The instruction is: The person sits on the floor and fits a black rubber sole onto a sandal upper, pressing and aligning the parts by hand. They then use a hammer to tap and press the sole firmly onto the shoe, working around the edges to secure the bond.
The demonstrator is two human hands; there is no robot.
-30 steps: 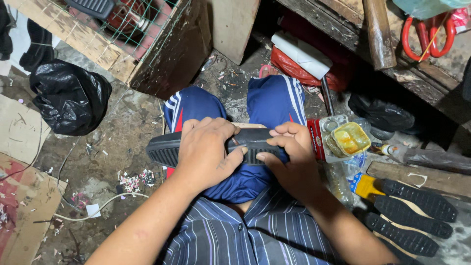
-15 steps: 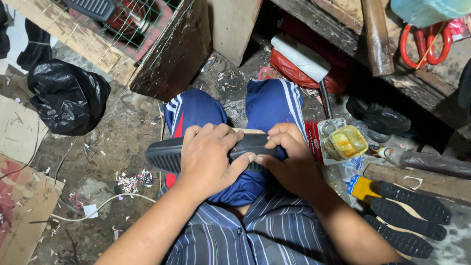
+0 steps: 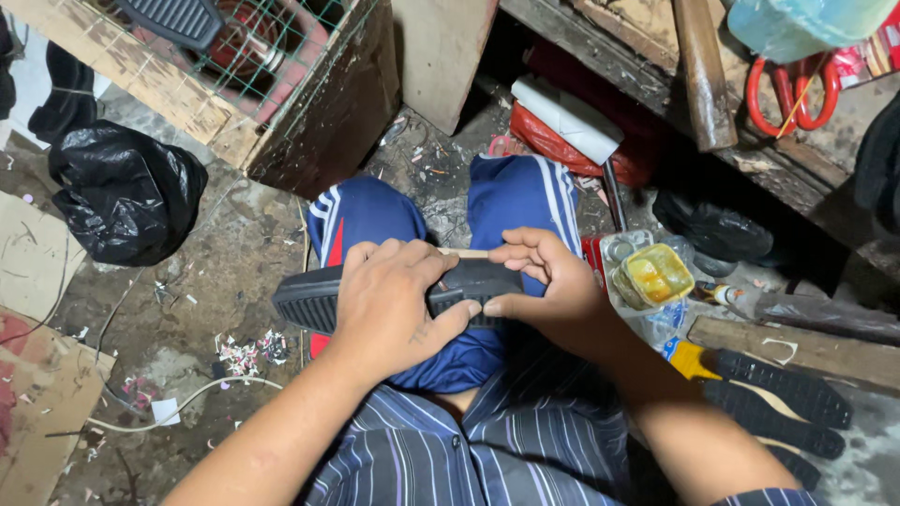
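Roughly, from left edge to right edge:

Black bag (image 3: 127, 201): a crumpled plastic sack on the dirty floor, well apart from the hands.

Mesh crate (image 3: 262, 84): a wooden frame with wire mesh, upper left, with a ribbed black piece resting on top.

Rubber sole (image 3: 394, 295): a black ribbed sole lying across the lap over the blue trousers, its left end sticking out past the left hand.

Left hand (image 3: 389, 314): laid over the middle of the sole, fingers curled down over its far edge, thumb reaching toward the right hand.

Right hand (image 3: 553, 290): closed on the right end of the sole, fingers bent over the top, thumb beneath.

Handling: the sole looks light and bendy, probably grippy rather than slick thanks to the ribs; it should not break. Best held by both ends, or pinched along the long edges, so the middle does not sag.

Glue tin (image 3: 652, 276): a small open container of yellow paste, just beside the right wrist.

More soles (image 3: 778, 398): a pile of black soles on the floor, lower right.

Red scissors (image 3: 792, 89): on the shelf, upper right.
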